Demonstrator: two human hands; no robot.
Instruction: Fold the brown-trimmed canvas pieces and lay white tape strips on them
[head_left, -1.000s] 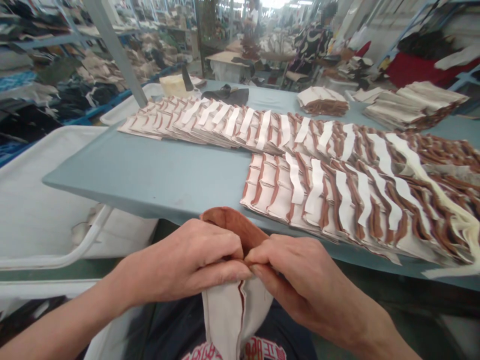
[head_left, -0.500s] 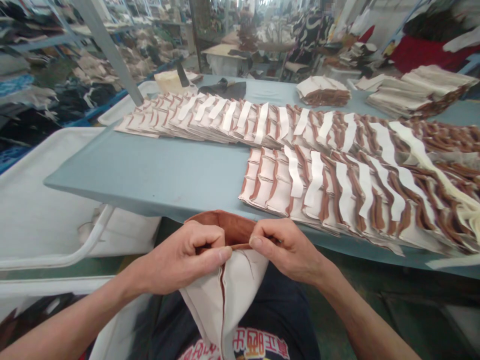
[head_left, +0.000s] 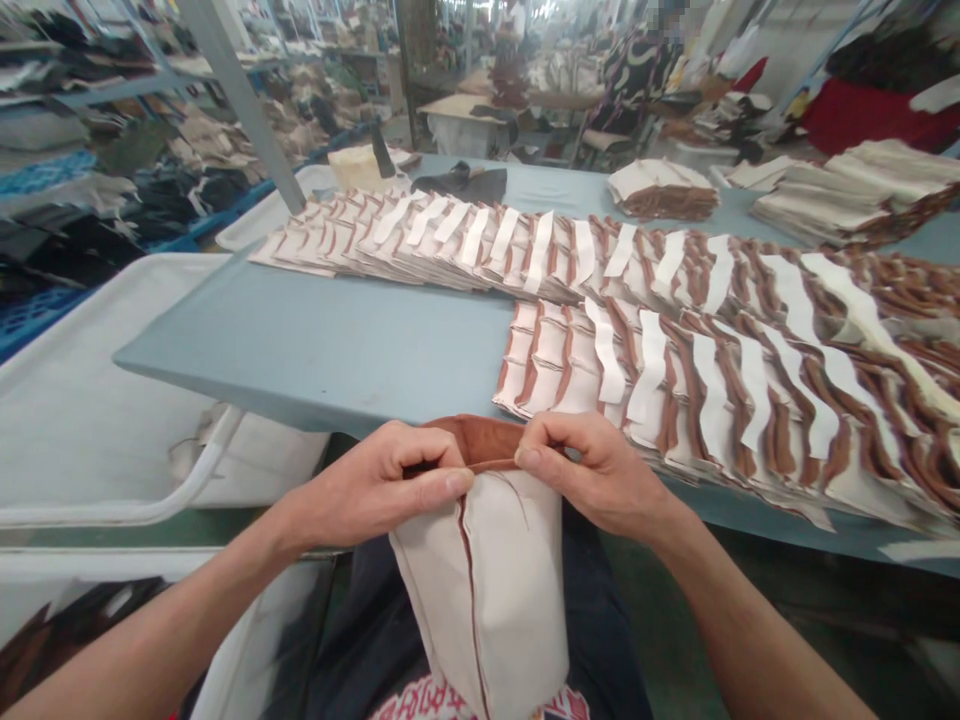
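A cream piece [head_left: 514,590] with a brown inner side and a dark seam down its front hangs between my hands, over my lap. Its top edge is spread into an opening that shows the brown lining. My left hand [head_left: 401,475] pinches the rim at the left, thumb outside near the seam. At the right of the rim, my right hand [head_left: 581,465] grips the same edge between thumb and curled fingers. Just beyond are rows of stacked cream-and-brown pieces [head_left: 551,360] with white strips laid over them.
The blue-grey table [head_left: 300,345] spans the front. More stacks [head_left: 660,188] and a dark cloth [head_left: 465,183] lie toward its back. A white cart [head_left: 90,400] stands at the left, beside a slanted metal post [head_left: 240,100]. A person in patterned clothing [head_left: 634,75] is farther back.
Both hands have lifted slightly with the cream piece, which now hangs wider and fuller, showing more of its front. The view has shifted a little left.
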